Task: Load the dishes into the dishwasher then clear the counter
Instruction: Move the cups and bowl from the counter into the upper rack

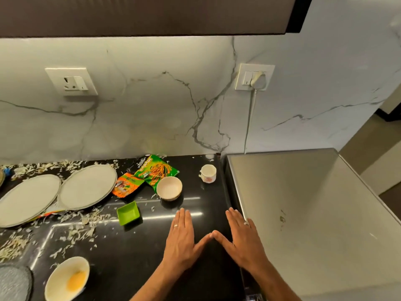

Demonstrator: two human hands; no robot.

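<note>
Both hands lie flat, palms down, on the black counter (121, 257) near its right end, fingers straight and together, holding nothing; the left hand (181, 240) and the right hand (243, 242) touch at the thumb tips, and each wears a ring. The right hand's outer fingers sit just beside the edge of a steel appliance top (303, 213) that fills the right side. Just beyond the left hand stands a small white bowl (169, 188), touching a green snack packet (157, 170) that overlaps an orange packet (127, 185). Farther right, near the wall, is a white cup (208, 173). Left of the hands sits a green square dish (128, 212). Two grey plates (87, 186) lie at the far left, the right one overlapping the left. At the near left edge is a white bowl with yellow residue (67, 279), and beside it a grey dish (14, 283), partly cut off. Pale shreds (84, 227) litter the counter's left half. On the marble wall are a socket (71, 81) and a second one with a white plug (258, 80).
</note>
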